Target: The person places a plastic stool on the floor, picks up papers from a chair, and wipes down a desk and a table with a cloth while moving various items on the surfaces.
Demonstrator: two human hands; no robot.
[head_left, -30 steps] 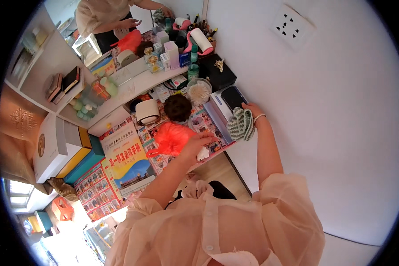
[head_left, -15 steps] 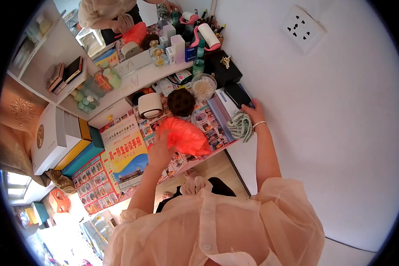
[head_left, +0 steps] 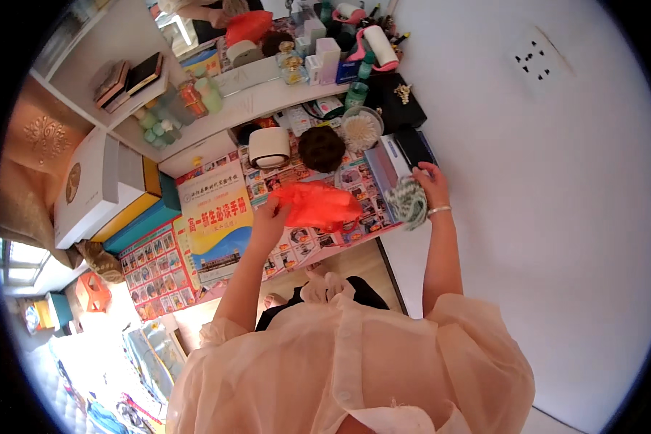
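At the left edge of a crumpled red plastic bag [head_left: 317, 207], my left hand [head_left: 270, 219] is closed with its fingertips on the film. The bag lies over the picture-covered desk. My right hand [head_left: 434, 186] is at the desk's right end, its fingers curled by the lower end of a black flat case [head_left: 417, 149]. Against the palm side sits a green-and-white striped knitted piece [head_left: 408, 201]; whether my fingers grip it is hidden. Beneath the case is a grey-blue and white box [head_left: 389, 158].
A white rounded device [head_left: 269, 147], a brown hair bun [head_left: 321, 150] and a tub of cotton swabs [head_left: 362, 130] stand behind the bag. Left lies a booklet [head_left: 217, 224] beside upright boxes [head_left: 87, 199]. Bottles and cartons [head_left: 328, 58] crowd the shelf; a wall [head_left: 528, 217] borders the right.
The whole view has shifted, so the desk sits further right and higher. My left hand has closed at the bag's edge, and the bag looks flatter. My right hand has pulled slightly toward me.
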